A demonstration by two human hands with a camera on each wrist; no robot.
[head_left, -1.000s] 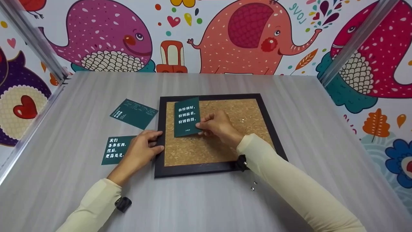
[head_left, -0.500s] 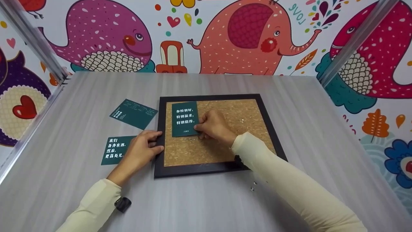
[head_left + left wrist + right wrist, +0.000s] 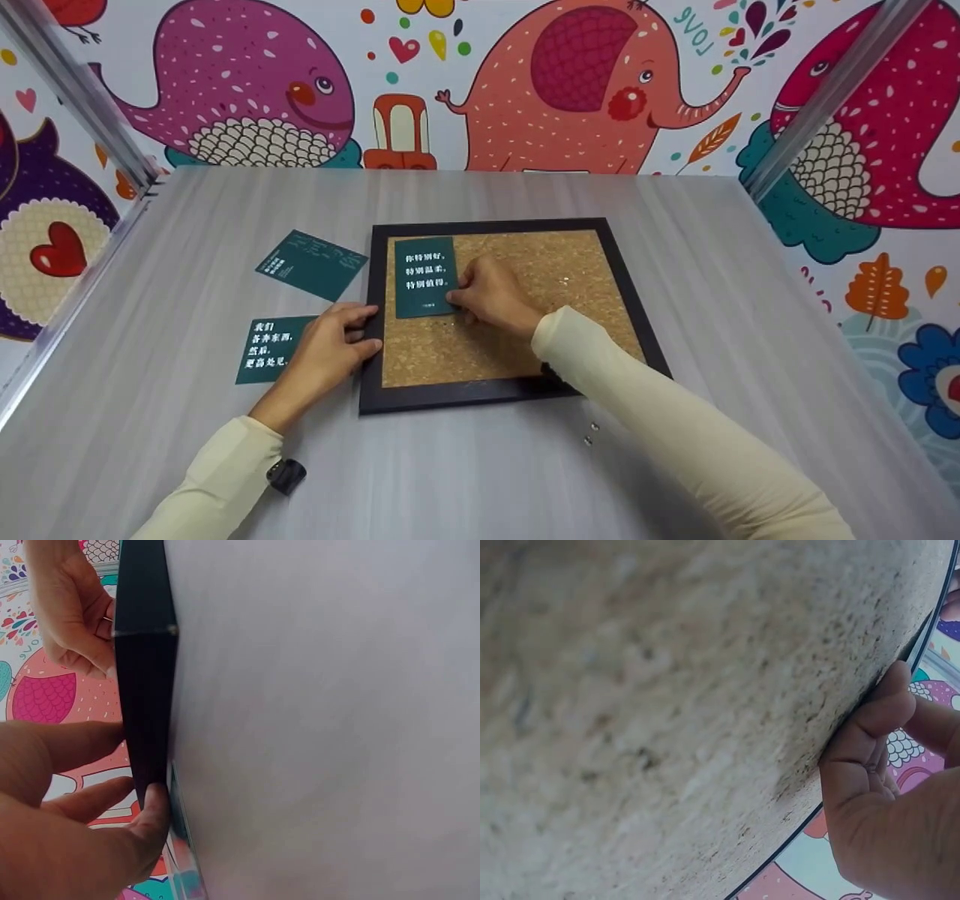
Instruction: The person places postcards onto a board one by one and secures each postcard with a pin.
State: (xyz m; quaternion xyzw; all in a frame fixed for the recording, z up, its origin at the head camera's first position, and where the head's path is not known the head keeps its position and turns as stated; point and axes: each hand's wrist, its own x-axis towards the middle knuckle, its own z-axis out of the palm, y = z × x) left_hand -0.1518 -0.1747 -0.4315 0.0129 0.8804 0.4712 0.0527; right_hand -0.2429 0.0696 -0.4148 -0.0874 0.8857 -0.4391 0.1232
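A dark green postcard (image 3: 424,277) with white lettering lies over the upper left of the corkboard (image 3: 517,330), its edges nearly in line with the board's. By its lower right edge, my right hand (image 3: 495,296) pinches it between thumb and fingers. In the right wrist view, the fingertips (image 3: 896,682) are right down at the cork surface. My left hand (image 3: 330,341) rests with spread fingers against the black frame's left side. The left wrist view has the fingertips (image 3: 154,799) touching the frame edge (image 3: 146,682).
Two more green postcards lie left of the board: a tilted one (image 3: 311,264) and another (image 3: 274,349) partly under my left hand. Small shiny bits (image 3: 589,440) sit on the table near the front, and others (image 3: 565,280) on the cork. A patterned wall (image 3: 555,90) stands behind.
My right hand has moved slightly left with the postcard, which has gone from tilted to lying straighter on the cork near the frame's left side. The left hand has stayed put.
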